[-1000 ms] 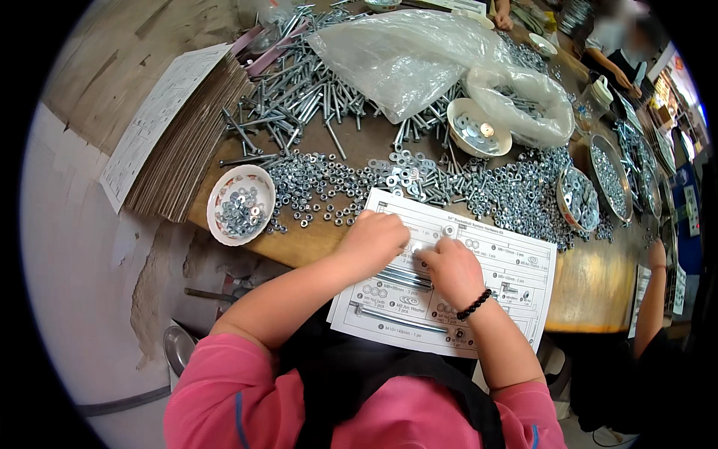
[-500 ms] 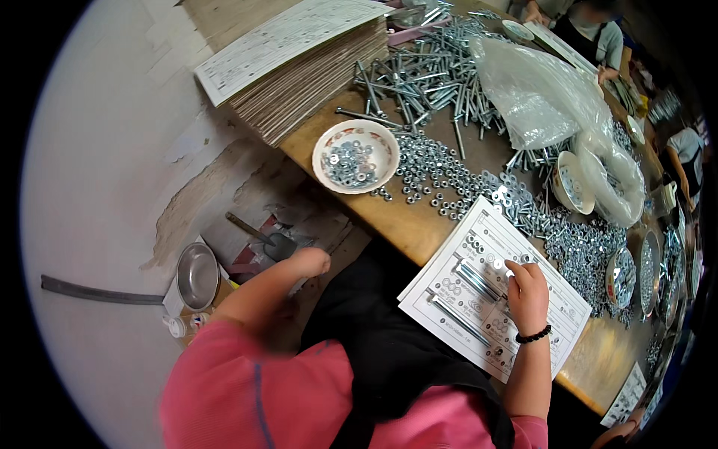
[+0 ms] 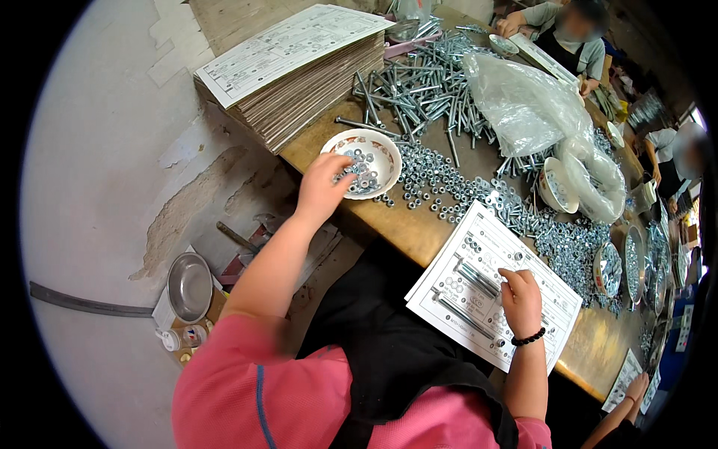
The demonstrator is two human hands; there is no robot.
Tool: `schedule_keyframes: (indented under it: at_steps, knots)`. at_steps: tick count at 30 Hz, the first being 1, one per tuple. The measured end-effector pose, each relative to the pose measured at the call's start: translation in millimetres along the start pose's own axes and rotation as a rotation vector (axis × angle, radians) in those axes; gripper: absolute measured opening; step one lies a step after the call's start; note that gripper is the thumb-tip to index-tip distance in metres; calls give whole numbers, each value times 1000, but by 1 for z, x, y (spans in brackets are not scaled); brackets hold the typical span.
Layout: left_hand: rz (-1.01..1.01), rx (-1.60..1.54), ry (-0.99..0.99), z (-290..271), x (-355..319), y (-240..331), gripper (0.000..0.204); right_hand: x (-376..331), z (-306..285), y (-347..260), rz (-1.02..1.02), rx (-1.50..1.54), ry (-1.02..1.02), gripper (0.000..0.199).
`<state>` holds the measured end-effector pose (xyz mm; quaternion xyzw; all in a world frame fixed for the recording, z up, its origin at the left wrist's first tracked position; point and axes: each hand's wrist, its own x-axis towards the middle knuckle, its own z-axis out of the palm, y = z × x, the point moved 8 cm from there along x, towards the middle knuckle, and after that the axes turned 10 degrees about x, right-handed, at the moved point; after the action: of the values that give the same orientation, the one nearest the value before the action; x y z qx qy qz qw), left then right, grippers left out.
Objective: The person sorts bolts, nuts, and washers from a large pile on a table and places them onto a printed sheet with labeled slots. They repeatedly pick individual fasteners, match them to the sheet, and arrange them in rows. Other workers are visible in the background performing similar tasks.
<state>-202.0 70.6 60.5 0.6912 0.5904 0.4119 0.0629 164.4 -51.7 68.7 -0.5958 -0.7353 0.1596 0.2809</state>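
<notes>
My left hand [image 3: 323,183] reaches over the near left rim of a white patterned bowl [image 3: 384,153]. Its fingers are apart, just above the small nuts and washers [image 3: 365,178] inside. On the right, my right hand [image 3: 521,299], with a black bead bracelet on its wrist, is over a white printed card [image 3: 441,262] with drawings of hardware. Its fingers are curled with the index finger partly out; anything within them is hidden. Long bolts [image 3: 465,314] lie on the card, left of this hand. Dark nuts [image 3: 473,245] sit near the card's upper part.
Behind the bowl stands a stack of printed cards [image 3: 299,82]. Loose bolts [image 3: 426,82], nuts [image 3: 441,183] and a clear plastic bag [image 3: 523,105] cover much of the table [image 3: 396,232]. More bowls [image 3: 557,185] stand rightward. Co-workers sit beyond. A metal basin [image 3: 190,287] is at lower left.
My left hand has risen from beside my lap to the bowl of nuts and washers. My right hand stays over the card; the pale washer by its fingertips no longer shows.
</notes>
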Motion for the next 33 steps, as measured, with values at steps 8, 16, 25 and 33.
schedule_keyframes:
  at_steps: [8, 16, 25, 33]
  knots:
    - [229, 678, -693, 85, 31, 4, 17, -9, -6, -5, 11, 24, 29, 24]
    - [298, 615, -354, 64, 39, 29, 10, -18, -12, 21, 43, 24, 82, 21]
    - [668, -33, -369, 141, -17, 200, 8, 5, 15, 42, 59, -92, -11, 19]
    - [999, 142, -405, 196, -68, 226, 3, 11, 31, 52, 103, -162, -95, 25]
